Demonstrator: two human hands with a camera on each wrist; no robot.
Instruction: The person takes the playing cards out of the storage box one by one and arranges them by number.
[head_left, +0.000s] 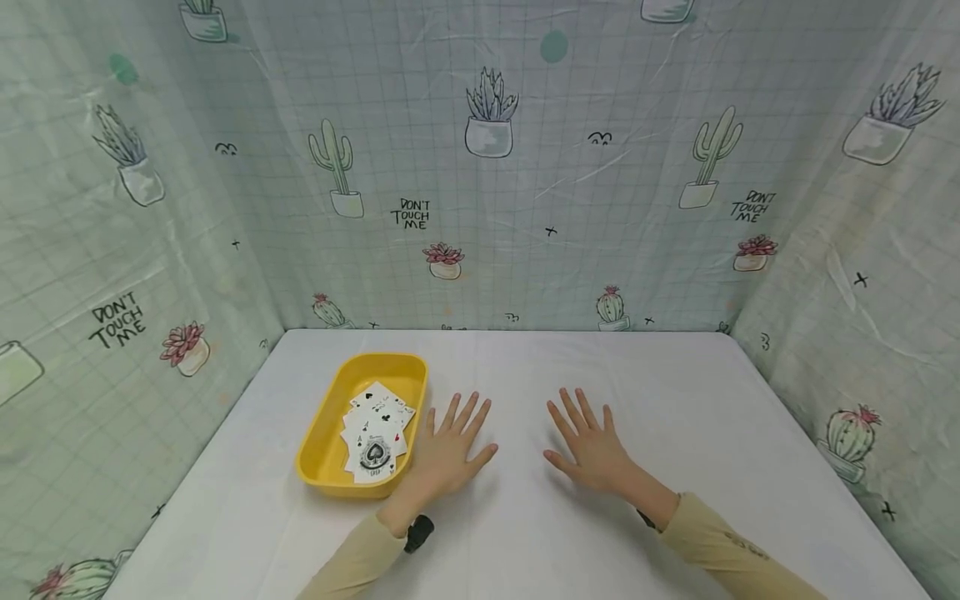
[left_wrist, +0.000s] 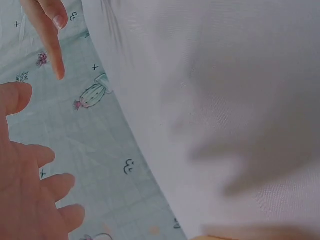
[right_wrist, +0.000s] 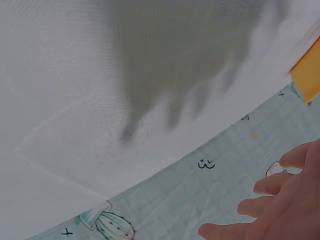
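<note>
Both hands lie flat on the white table (head_left: 675, 400), palms down and fingers spread wide, holding nothing. The left hand (head_left: 448, 452) sits just beside the yellow tray (head_left: 324, 433), which lies at about nine o'clock from it; whether the little finger touches the tray's rim is hard to tell. The right hand (head_left: 588, 446) rests well apart from the tray, at about three o'clock from the left hand, with bare cloth between the two.

Inside the tray lies a loose, fanned heap of playing cards (head_left: 375, 433), face up, the ace of spades on top toward the near end. The cards overlap and sit slightly askew, filling the near half of the tray.

A cactus-print curtain (head_left: 487, 167) hangs behind the table at twelve o'clock and wraps round both sides.

As I judge it, the cards are the thing to handle. The left hand is the nearer one, so it seems best placed to reach in over the rim. Because the heap is loose, squaring it against the tray wall before pinching would likely keep cards from sliding off.
</note>
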